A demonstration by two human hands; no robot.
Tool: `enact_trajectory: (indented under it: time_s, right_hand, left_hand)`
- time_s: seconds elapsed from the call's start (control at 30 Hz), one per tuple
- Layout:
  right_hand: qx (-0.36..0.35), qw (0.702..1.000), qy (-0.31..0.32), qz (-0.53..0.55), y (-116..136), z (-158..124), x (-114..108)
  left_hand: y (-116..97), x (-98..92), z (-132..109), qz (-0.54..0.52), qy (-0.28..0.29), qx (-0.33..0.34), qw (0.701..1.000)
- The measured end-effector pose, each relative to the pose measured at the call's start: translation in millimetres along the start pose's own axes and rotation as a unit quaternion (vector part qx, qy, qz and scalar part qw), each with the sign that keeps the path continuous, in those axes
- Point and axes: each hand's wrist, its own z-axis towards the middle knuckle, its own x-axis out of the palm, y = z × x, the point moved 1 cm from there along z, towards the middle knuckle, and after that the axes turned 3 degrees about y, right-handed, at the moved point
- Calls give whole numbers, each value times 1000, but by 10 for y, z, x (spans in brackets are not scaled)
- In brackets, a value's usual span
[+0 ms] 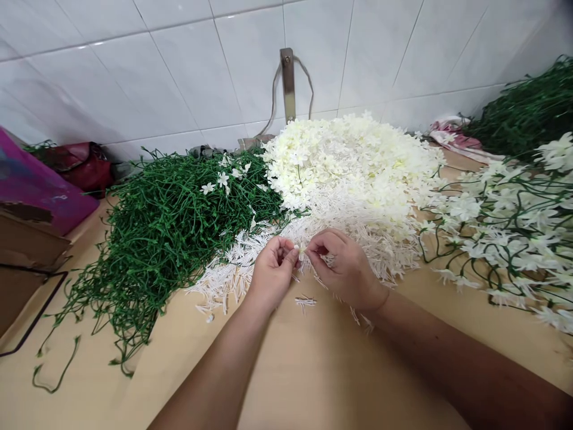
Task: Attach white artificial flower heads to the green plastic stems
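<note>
Over the near edge of a heap of thin white stem pieces (224, 272), both of my hands are close together. My left hand (275, 266) pinches a small white artificial flower (301, 254) between thumb and fingers. The fingertips of my right hand (342, 263) are pinched together at the flower's right side; whatever they grip is too small to make out. Behind my hands rises a big pile of cream-white artificial blossoms (349, 155). A few loose white pieces (305, 301) lie on the tan tabletop (286, 370) just below.
Green plastic stems (179, 203) are heaped on the left, with a few white blossoms on top. Finished-looking white flowers on green stems (505, 233) spread at right. A cardboard box (31, 263), a purple bag (45, 185) and a tiled wall (179, 65) border the table.
</note>
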Motion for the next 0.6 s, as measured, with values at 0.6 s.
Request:
enact_trajectory:
  time_s: [0.6]
  right_hand:
    - [-10, 1000, 0, -28, -8, -23, 36]
  left_hand:
    - [32, -7, -14, 45, 31, 58, 997]
